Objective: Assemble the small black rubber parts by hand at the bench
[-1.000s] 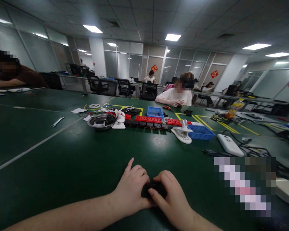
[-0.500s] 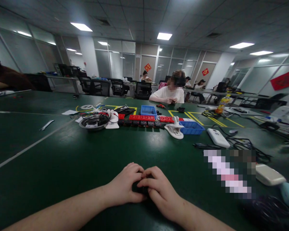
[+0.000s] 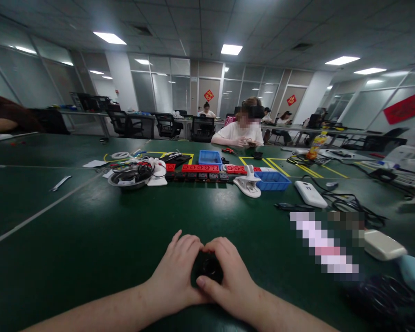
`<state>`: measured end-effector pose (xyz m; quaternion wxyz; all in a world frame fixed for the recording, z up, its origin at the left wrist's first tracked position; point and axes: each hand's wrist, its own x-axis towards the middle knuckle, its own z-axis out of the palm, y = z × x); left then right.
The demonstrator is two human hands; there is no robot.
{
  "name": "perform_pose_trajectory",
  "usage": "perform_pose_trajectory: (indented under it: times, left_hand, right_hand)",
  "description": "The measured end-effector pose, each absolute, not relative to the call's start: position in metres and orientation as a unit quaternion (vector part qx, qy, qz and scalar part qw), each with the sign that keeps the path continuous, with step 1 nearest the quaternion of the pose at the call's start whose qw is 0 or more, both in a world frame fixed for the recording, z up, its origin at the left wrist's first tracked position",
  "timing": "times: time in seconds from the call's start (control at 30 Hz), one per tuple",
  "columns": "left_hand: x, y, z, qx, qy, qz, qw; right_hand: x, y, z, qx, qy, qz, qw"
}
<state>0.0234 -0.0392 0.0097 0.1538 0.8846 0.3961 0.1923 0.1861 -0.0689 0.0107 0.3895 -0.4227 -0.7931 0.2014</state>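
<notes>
Black object with round glossy rim [image 3: 210, 266], one: lower centre, at the counter [image 3: 138, 244]; exact kind cannot be told. 
Left hand [image 3: 176, 274]: curled about the object's left side. 
Right hand [image 3: 232, 279]: curled about its right side, thumb at its near edge. Both hands narrow, holding the object between them, fingertips close together at its far edge. 
Counter, dark green: broad stretch of top running from the hands to the red socket strips [image 3: 200, 168]; a wider one leftward. 
Bounding items: metal bowl [image 3: 124, 186], far left; white clip base [image 3: 246, 186] beside blue bin [image 3: 273, 181], far right; cream case [image 3: 383, 244] and black cable coil [image 3: 380, 297], right.
</notes>
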Motion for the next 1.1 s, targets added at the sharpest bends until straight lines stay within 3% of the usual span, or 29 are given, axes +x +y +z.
perform_pose_trajectory:
  times: [0.23,0.47,0.67,0.87,0.97,1.1]
  left_hand:
    - [0.023,-0.037,0.011,0.89,0.383,0.195,0.15]
    - [0.018,-0.024,0.005,0.897,0.325,0.178,0.243]
    - [0.019,-0.019,0.0,0.906,0.283,0.188,0.254]
    - [0.015,-0.02,0.003,0.908,0.278,0.188,0.25]
    - [0.012,-0.021,0.007,0.903,0.293,0.166,0.265]
    - [0.011,-0.02,0.009,0.897,0.307,0.137,0.286]
  right_hand:
    - [0.18,-0.067,0.01,-0.476,-0.794,0.169,0.338]
    - [0.185,-0.071,0.018,-0.364,-0.84,0.159,0.371]
    - [0.184,-0.071,0.019,-0.286,-0.865,0.135,0.389]
    - [0.196,-0.086,0.067,-0.342,-0.847,0.062,0.402]
    - [0.231,-0.094,0.108,-0.401,-0.839,-0.012,0.366]
    - [0.317,-0.08,0.131,-0.512,-0.816,-0.102,0.249]
